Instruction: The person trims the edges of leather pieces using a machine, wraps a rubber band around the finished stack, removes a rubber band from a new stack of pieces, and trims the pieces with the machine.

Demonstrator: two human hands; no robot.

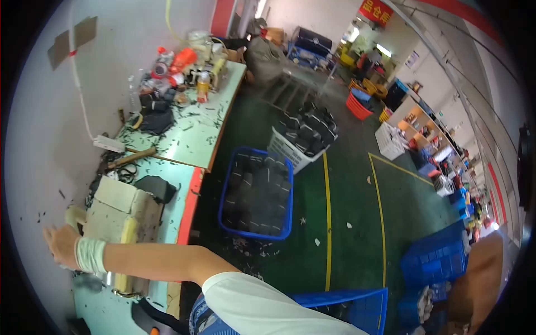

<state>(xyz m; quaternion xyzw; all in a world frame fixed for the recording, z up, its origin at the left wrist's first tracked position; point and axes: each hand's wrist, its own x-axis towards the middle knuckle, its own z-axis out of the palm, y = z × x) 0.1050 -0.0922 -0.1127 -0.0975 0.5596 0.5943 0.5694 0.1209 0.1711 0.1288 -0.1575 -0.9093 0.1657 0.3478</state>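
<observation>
My right arm reaches across to the left, with a pale green band around the wrist. My right hand (pixel 62 245) is beyond the beige machine (pixel 111 209), near the wall, its fingers somewhat apart and slightly blurred. Nothing shows in that hand; whether it touches the machine, I cannot tell. A rounded beige part (pixel 75 216) of the machine is just beside the fingers. Below the wrist lies a blurred grey shape (pixel 88 282) that I cannot make out. A dark cloth piece (pixel 156 187) rests at the machine's far end. My left hand is out of view.
A blue basket (pixel 228 223) and a white basket (pixel 287 157), both full of dark pieces, stand on the green floor. The second table (pixel 190 131) holds scraps, bottles and a wooden-handled tool (pixel 132 158). Blue crates (pixel 435 257) stand at right; another blue bin (pixel 368 312) is close by me.
</observation>
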